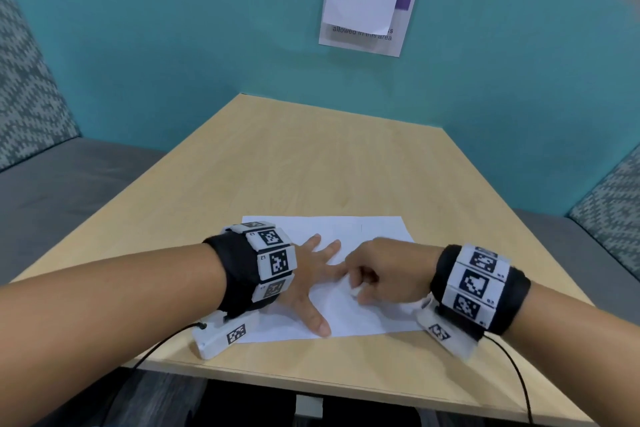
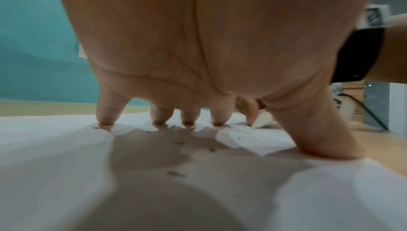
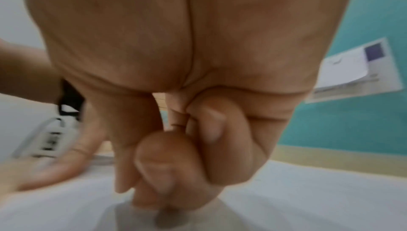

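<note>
My left hand [image 1: 306, 284] lay flat on the paper [image 1: 377, 230] at the desk's [image 1: 311, 156] near edge, grip apart, pinning it against sliding. My right hand [image 1: 391, 274] had its grip clamped on the eraser [image 1: 355, 291], tip down mid-sheet for rubbing.

The bench [image 1: 311, 166] is a pale, wood-grain top, wide at the near edge and narrowing toward the far end. A single white sheet of paper [image 1: 374, 236] lies flat on it, close to the near edge and about midway across, with its long sides running left to right and its corners down.
</note>
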Action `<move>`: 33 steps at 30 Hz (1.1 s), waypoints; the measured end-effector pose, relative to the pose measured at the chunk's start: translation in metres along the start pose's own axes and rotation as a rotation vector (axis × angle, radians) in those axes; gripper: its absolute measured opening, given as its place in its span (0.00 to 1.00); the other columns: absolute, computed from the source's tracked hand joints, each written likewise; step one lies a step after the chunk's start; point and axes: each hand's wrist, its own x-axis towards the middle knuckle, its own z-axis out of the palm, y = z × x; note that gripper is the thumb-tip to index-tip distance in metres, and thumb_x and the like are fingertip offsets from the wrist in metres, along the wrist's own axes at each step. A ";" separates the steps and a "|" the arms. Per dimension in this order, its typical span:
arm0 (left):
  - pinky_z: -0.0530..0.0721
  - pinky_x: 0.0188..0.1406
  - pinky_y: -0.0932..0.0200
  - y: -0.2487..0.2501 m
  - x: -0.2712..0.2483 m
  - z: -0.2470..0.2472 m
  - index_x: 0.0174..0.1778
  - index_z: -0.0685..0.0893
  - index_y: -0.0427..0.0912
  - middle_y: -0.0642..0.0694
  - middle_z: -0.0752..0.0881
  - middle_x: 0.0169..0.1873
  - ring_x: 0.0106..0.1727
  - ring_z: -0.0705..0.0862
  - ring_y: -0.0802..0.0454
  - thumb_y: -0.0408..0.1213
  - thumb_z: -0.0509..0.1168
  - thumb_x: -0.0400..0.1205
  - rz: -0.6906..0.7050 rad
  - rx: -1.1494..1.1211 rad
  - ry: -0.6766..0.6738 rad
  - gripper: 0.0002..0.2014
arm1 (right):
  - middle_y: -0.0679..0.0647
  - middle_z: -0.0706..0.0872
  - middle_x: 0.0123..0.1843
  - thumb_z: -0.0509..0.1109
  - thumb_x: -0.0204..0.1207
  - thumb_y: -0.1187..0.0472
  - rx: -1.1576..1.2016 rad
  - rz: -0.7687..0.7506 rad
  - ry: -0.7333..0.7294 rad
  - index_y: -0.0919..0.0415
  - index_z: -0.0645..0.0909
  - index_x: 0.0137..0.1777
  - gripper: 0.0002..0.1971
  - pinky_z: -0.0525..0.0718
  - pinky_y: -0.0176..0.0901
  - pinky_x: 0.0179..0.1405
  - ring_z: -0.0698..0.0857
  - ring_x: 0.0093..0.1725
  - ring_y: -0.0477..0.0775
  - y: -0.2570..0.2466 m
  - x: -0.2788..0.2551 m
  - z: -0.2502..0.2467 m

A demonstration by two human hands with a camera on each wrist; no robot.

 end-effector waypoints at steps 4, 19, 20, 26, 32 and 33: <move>0.42 0.79 0.22 -0.001 0.000 -0.001 0.85 0.39 0.70 0.48 0.30 0.86 0.85 0.30 0.36 0.66 0.71 0.75 0.008 -0.029 0.012 0.52 | 0.40 0.77 0.35 0.71 0.74 0.59 0.024 -0.072 -0.043 0.51 0.78 0.46 0.04 0.72 0.34 0.36 0.75 0.35 0.40 -0.007 -0.003 0.010; 0.43 0.79 0.22 -0.002 0.002 -0.001 0.83 0.31 0.68 0.50 0.28 0.85 0.85 0.29 0.39 0.69 0.68 0.75 -0.012 0.001 -0.018 0.55 | 0.39 0.75 0.36 0.72 0.75 0.57 -0.014 0.030 0.014 0.54 0.81 0.49 0.05 0.70 0.33 0.36 0.74 0.35 0.37 0.009 0.004 -0.003; 0.43 0.79 0.22 -0.002 0.001 -0.001 0.83 0.31 0.68 0.50 0.28 0.85 0.85 0.29 0.39 0.69 0.68 0.75 -0.012 0.001 -0.018 0.56 | 0.38 0.75 0.36 0.72 0.75 0.57 -0.009 0.036 0.021 0.55 0.81 0.49 0.05 0.69 0.32 0.35 0.73 0.35 0.37 0.010 0.003 -0.002; 0.42 0.77 0.19 -0.001 0.000 -0.002 0.83 0.32 0.71 0.49 0.29 0.86 0.86 0.30 0.39 0.68 0.69 0.74 0.004 -0.003 0.000 0.55 | 0.39 0.76 0.35 0.72 0.75 0.58 0.049 -0.035 -0.056 0.46 0.76 0.41 0.07 0.75 0.35 0.39 0.75 0.34 0.39 -0.003 -0.002 0.003; 0.41 0.77 0.18 -0.004 0.003 0.001 0.82 0.30 0.69 0.50 0.29 0.85 0.86 0.30 0.39 0.70 0.68 0.73 -0.001 0.006 0.005 0.57 | 0.40 0.76 0.35 0.73 0.75 0.58 0.024 -0.023 -0.047 0.54 0.80 0.48 0.05 0.73 0.33 0.36 0.75 0.34 0.42 0.003 -0.001 0.004; 0.41 0.77 0.18 -0.005 0.003 0.001 0.82 0.29 0.70 0.50 0.28 0.85 0.86 0.30 0.39 0.71 0.68 0.73 0.006 0.002 0.002 0.56 | 0.40 0.76 0.34 0.73 0.75 0.58 0.033 -0.043 -0.066 0.55 0.80 0.49 0.05 0.73 0.31 0.36 0.74 0.34 0.42 -0.001 -0.002 0.006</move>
